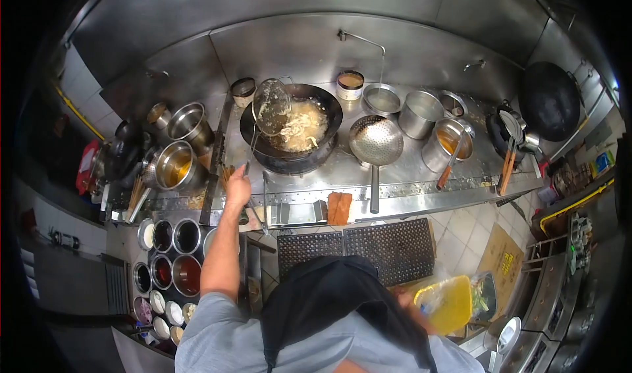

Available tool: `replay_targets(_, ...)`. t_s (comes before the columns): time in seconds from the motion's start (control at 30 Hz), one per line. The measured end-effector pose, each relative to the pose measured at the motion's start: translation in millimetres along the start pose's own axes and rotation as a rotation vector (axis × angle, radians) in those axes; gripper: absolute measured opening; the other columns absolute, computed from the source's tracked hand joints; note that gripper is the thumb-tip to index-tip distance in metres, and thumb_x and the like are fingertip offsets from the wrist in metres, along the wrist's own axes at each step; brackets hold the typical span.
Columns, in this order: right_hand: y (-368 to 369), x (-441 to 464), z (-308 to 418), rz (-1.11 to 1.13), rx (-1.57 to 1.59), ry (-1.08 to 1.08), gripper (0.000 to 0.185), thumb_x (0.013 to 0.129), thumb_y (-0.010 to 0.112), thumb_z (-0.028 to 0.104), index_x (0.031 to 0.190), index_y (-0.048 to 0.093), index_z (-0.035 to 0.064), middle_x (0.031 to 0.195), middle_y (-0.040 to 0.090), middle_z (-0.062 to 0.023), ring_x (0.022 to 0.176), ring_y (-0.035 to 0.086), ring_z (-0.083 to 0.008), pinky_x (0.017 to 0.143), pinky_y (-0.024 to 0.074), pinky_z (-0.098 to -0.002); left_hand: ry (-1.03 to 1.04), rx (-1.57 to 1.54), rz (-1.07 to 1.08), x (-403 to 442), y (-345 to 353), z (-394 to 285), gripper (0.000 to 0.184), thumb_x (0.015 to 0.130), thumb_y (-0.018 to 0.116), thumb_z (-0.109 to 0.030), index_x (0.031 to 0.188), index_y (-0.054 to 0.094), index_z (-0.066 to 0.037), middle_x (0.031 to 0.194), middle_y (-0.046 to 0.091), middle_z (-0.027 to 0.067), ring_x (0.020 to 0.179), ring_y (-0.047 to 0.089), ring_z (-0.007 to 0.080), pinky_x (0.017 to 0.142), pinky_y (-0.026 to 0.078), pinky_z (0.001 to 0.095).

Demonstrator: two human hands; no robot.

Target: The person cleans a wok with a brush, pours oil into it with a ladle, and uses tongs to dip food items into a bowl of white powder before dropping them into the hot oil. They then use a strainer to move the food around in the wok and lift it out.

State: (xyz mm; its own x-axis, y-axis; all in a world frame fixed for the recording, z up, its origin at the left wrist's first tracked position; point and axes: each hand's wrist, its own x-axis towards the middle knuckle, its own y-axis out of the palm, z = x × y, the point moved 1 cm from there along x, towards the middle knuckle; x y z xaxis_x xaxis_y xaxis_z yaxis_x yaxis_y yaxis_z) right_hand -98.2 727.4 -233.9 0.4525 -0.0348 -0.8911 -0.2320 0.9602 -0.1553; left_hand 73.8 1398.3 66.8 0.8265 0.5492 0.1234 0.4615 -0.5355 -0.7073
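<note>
My left hand [238, 187] is closed around the handle of a wire strainer [272, 103]. The strainer is tilted over the left side of a black wok [334, 113]. Pale pieces of food [303, 124] lie in bubbling oil in the wok, to the right of the strainer. Low on the right, my right hand [409, 305] is blurred at the left edge of a yellow tub [454, 305] with clear plastic in it. The fingers of that hand cannot be made out.
A perforated ladle [376, 141] lies right of the wok, its handle toward the counter's front edge. Metal pots [421, 113] stand farther right, others [191, 124] at left. Sauce containers [187, 274] sit at lower left. A black mat [390, 248] lies on the floor.
</note>
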Motion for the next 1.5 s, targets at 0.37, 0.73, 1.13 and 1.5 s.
replay_targets(0.37, -11, -32, -20, -0.035, 0.033, -0.031, 0.020, 0.091, 0.049, 0.014, 0.107, 0.059, 0.0109, 0.088, 0.063, -0.0068, 0.063, 0.058, -0.0193, 0.048, 0.0442, -0.0334, -0.007, 0.328, -0.017, 74, -48, 25, 0.045, 0.086, 0.051, -0.006, 0.130, 0.056, -0.010, 0.110, 0.064, 0.0267, 0.105, 0.061, 0.0427, 0.091, 0.048, 0.0475)
replay_targets(0.73, -29, -26, -61, -0.005, 0.015, -0.030, 0.006, 0.087, 0.054, 0.013, 0.087, 0.058, 0.0096, 0.068, 0.053, -0.0045, 0.047, 0.048, -0.0147, 0.038, 0.0363, -0.0323, -0.582, -0.477, 0.616, 72, -1, 44, 0.065, 0.092, 0.050, -0.007, 0.151, 0.023, -0.016, 0.064, 0.043, -0.0022, 0.044, 0.030, 0.0066, 0.037, 0.024, 0.0237)
replay_targets(1.13, -50, 26, -82, 0.623, 0.244, -0.725, 0.010, 0.085, 0.051, 0.004, 0.086, 0.058, 0.0103, 0.070, 0.053, -0.0029, 0.056, 0.054, -0.0150, 0.041, 0.0374, -0.0284, -0.635, -1.111, 0.643, 6, 21, 49, 0.046, 0.096, 0.049, -0.007, 0.139, 0.035, -0.016, 0.068, 0.049, -0.0006, 0.043, 0.034, 0.0063, 0.036, 0.026, 0.0217)
replay_targets(1.5, -56, 30, -63, 0.457, -0.315, -0.967, 0.018, 0.087, 0.051, 0.007, 0.101, 0.061, 0.0087, 0.089, 0.065, -0.0075, 0.073, 0.067, -0.0211, 0.053, 0.0493, -0.0326, -0.602, -1.078, 0.402, -18, -23, 43, 0.052, 0.092, 0.042, -0.003, 0.142, 0.032, -0.013, 0.066, 0.048, -0.0011, 0.041, 0.034, 0.0059, 0.034, 0.026, 0.0225)
